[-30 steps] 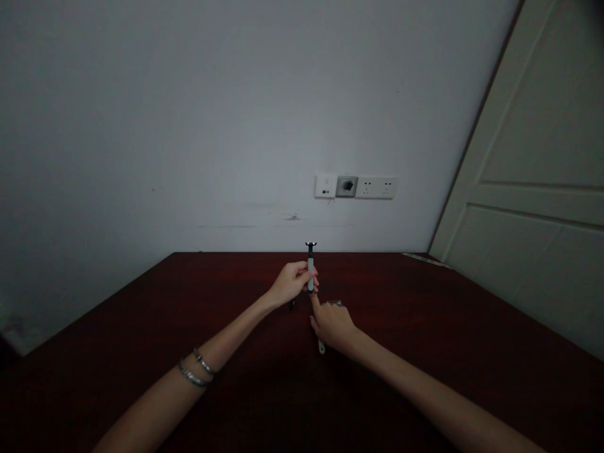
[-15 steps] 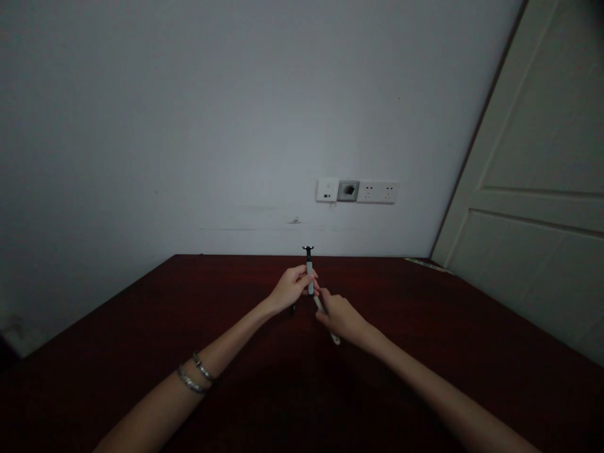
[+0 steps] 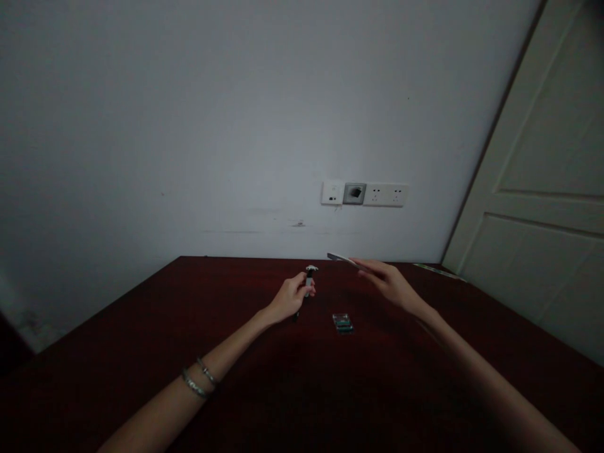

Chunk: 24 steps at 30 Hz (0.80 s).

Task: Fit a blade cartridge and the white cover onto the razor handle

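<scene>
I am looking at a dim room with a plain pale wall, smooth and matte, marked by a faint scuff just under a row of wall sockets (image 3: 365, 194): flat white plates with one grey one set among them. Right of the sockets a cream panelled door (image 3: 542, 207) leans into view, its raised mouldings catching a little light. Below the sockets runs the table (image 3: 141, 352), a broad dark red-brown top with a dull sheen, its far edge meeting the wall. Almost straight below the sockets, my left hand (image 3: 289, 298) is curled closed round a slim razor handle (image 3: 309, 281), pale along the shaft with a small dark crosswise head at the top, held roughly upright just above the table. Two thin metal bangles (image 3: 201, 377) ring that forearm, far down-left of the sockets. Below and a little right of the sockets, my right hand (image 3: 389, 281) is raised off the table, thumb and fingers pinched on a thin flat strip (image 3: 340, 257) that sticks out leftward, pale and narrow; I cannot tell what it is made of. On the table between the two hands, below the sockets, lies a small rectangular greenish cartridge (image 3: 342, 323), glossy and ribbed, touching neither hand.
</scene>
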Motion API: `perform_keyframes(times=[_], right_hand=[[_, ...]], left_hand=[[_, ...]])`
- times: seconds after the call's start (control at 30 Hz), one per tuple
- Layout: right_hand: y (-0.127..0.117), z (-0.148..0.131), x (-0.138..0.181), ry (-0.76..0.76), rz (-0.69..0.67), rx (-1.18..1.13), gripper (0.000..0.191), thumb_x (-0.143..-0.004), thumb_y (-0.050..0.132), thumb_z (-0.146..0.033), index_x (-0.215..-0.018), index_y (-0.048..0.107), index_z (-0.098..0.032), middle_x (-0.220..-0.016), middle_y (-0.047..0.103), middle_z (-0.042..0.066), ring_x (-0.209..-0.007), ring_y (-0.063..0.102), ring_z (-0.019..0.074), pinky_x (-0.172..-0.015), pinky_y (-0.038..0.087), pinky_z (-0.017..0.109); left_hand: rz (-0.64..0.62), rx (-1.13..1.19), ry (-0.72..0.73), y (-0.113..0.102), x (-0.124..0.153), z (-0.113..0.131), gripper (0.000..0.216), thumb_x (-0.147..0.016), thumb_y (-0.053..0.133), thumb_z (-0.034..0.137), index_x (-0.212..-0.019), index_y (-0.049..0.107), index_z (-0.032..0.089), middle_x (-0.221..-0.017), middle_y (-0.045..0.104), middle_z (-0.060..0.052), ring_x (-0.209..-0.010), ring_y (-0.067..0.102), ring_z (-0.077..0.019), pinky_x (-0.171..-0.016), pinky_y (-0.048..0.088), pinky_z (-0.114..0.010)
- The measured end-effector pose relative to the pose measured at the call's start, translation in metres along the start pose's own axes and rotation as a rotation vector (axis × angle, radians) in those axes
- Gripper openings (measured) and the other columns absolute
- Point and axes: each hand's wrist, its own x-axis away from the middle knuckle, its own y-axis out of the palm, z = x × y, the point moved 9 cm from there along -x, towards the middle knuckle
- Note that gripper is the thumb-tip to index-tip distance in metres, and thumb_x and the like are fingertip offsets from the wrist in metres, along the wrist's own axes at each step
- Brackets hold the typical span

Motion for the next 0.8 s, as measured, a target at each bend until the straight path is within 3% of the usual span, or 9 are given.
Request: perform_keyframes(times=[0.1,0.23,0.47,0.7,0.8], right_hand=[[0.006,-0.021,0.002,-0.088,-0.017,0.034,0.037,-0.088,0.041,-0.027,-0.123,0.053,-0.021,-0.090,0.060,0.006,-0.078,0.054,0.0156,-0.074,0.044,0.029],[0.021,-0.039,0.004,-0.171,-0.047,0.016,0.036,-0.090,0.040,-0.024,-0.123,0.053,-0.026,-0.091,0.055,0.005,-0.081,0.051,0.0144,-0.075,0.042,0.027],[0.014,-0.012,0.003,-0.122,-0.090,0.022,0.032,-0.087,0.046,-0.027,-0.116,0.059,-0.027,-0.086,0.055,0.004,-0.078,0.051,0.0150,-0.074,0.043,0.029],[0.021,-0.036,0.003,-0.146,-0.074,0.019,0.033,-0.088,0.045,-0.029,-0.119,0.055,-0.030,-0.089,0.057,0.004,-0.082,0.051,0.0155,-0.076,0.042,0.030],[0.022,-0.028,0.002,-0.131,-0.113,-0.020,0.033,-0.088,0.045,-0.030,-0.119,0.056,-0.029,-0.087,0.057,0.004,-0.079,0.051,0.0152,-0.073,0.043,0.029]], left_hand=[[-0.001,-0.144,0.045,0.003,0.003,0.003,0.010,-0.084,0.042,0.018,-0.085,0.052,0.015,-0.075,0.060,-0.003,-0.072,0.057,-0.0137,-0.072,0.043,-0.025],[-0.015,-0.243,0.059,0.008,0.005,0.001,0.010,-0.083,0.042,0.018,-0.082,0.052,0.016,-0.077,0.060,-0.003,-0.071,0.056,-0.0138,-0.070,0.041,-0.024],[-0.014,-0.235,0.062,0.008,0.007,-0.007,0.010,-0.084,0.041,0.016,-0.084,0.051,0.016,-0.076,0.060,-0.003,-0.071,0.056,-0.0140,-0.070,0.042,-0.024],[-0.010,-0.290,0.096,0.008,0.007,-0.003,0.010,-0.083,0.041,0.015,-0.086,0.051,0.016,-0.081,0.060,-0.005,-0.075,0.058,-0.0156,-0.071,0.042,-0.025],[0.002,-0.287,0.122,0.004,0.006,0.004,0.010,-0.084,0.041,0.017,-0.086,0.051,0.016,-0.081,0.060,-0.005,-0.076,0.057,-0.0159,-0.072,0.042,-0.025]])
